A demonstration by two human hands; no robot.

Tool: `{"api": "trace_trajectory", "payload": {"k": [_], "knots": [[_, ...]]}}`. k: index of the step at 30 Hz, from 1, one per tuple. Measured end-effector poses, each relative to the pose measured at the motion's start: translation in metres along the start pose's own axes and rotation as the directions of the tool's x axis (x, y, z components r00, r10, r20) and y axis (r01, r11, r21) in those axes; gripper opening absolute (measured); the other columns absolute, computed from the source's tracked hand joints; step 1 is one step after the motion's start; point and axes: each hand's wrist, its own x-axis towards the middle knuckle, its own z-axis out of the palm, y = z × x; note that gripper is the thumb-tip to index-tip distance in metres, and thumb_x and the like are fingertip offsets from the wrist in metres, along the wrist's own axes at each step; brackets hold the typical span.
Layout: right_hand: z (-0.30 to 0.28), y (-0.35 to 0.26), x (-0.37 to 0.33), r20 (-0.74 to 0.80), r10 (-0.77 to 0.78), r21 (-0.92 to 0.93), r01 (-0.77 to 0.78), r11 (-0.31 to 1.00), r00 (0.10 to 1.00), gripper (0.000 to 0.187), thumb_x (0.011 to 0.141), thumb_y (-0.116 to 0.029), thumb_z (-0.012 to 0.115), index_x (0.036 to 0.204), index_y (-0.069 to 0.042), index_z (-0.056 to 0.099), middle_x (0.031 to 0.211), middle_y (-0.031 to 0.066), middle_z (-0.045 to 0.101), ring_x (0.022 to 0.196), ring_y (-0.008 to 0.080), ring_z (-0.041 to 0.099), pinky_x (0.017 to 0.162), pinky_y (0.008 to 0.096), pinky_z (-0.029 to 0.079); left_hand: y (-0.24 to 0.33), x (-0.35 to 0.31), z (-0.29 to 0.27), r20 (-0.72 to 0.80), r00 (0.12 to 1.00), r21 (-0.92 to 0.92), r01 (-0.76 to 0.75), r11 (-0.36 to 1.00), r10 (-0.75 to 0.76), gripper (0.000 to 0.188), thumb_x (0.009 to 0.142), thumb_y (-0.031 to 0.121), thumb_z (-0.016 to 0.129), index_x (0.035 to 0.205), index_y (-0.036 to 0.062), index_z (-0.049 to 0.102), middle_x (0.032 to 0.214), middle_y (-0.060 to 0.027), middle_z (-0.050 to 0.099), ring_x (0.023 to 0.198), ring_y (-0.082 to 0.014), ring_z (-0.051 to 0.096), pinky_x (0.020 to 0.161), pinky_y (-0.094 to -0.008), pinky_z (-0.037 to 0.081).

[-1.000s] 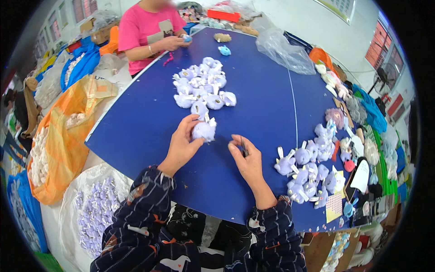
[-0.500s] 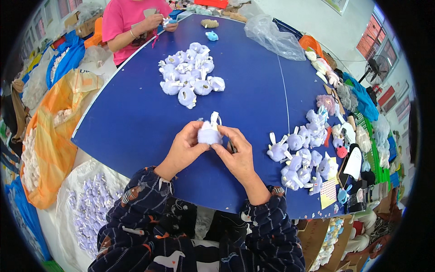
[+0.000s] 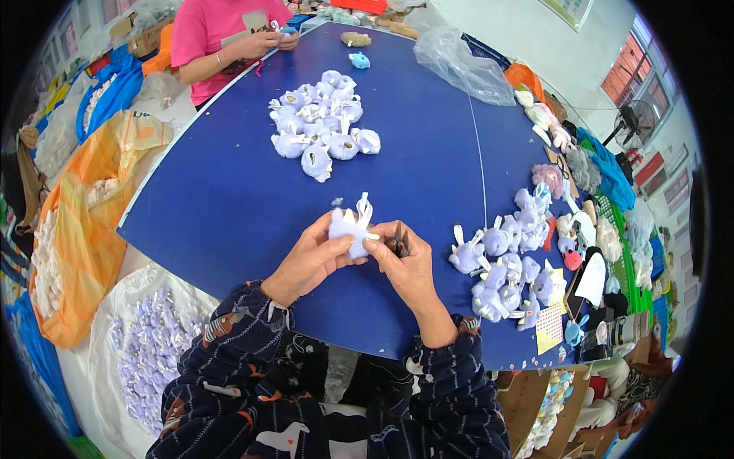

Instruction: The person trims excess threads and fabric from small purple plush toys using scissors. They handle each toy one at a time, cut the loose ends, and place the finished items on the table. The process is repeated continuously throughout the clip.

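Left hand [image 3: 310, 256] is clamped on a small lavender plush toy [image 3: 341, 224], its thumb laid across the fluffy body. Right hand [image 3: 411, 268] has its thumb against the toy's other side and is closed around dark scissors [image 3: 398, 242], the blades pointing up, away from the wearer. That makes 2 hands meeting at 1 toy, held over the near part of the blue surface [image 3: 413, 161], a white loop [image 3: 364, 205] standing up from it. Just beyond lies a tiny tuft of fluff [image 3: 337, 202].

Farther off, I see a heap of similar lavender toys [image 3: 315, 118]; a 2nd cluster of toys [image 3: 505, 264] sits to the right, near a yellow sheet [image 3: 549, 330]. At the far left edge, a co-worker in a pink shirt [image 3: 206, 34] handles a small blue item [image 3: 287, 31]. Down on the left, a white plastic bag [image 3: 107, 344] is filled with lavender pieces [image 3: 157, 348], beside an orange bag [image 3: 92, 252].
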Motion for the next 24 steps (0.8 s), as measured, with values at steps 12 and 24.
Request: {"api": "trace_trajectory", "payload": {"k": [12,24], "knots": [[0.007,-0.013,0.000,0.052,0.024,-0.021,-0.023,1.000,0.998,0.021,0.082,-0.016,0.064,0.090,0.002,0.058,0.068,0.0013,0.057,0.057,0.0046,0.051,0.051,0.0171,0.039,-0.004,0.001,0.000,-0.174,0.973,0.166,-0.120,0.979,0.149,0.024,0.089,0.024,0.053,0.099,0.0029,0.050,0.083,-0.0091,0.060,0.060,-0.0161,0.062,0.045,-0.0198,0.049],[-0.002,0.014,0.007,0.039,0.300,0.434,-0.286,0.854,0.953,0.019,0.082,-0.019,0.064,0.085,-0.001,0.059,0.066,0.0025,0.053,0.046,0.0058,0.043,0.041,0.0200,0.036,0.005,0.003,0.002,-0.143,0.978,0.022,0.156,0.988,-0.151,0.029,0.091,0.024,0.048,0.110,0.0016,0.050,0.083,-0.0086,0.061,0.059,-0.0129,0.061,0.049,-0.0192,0.051]]}}
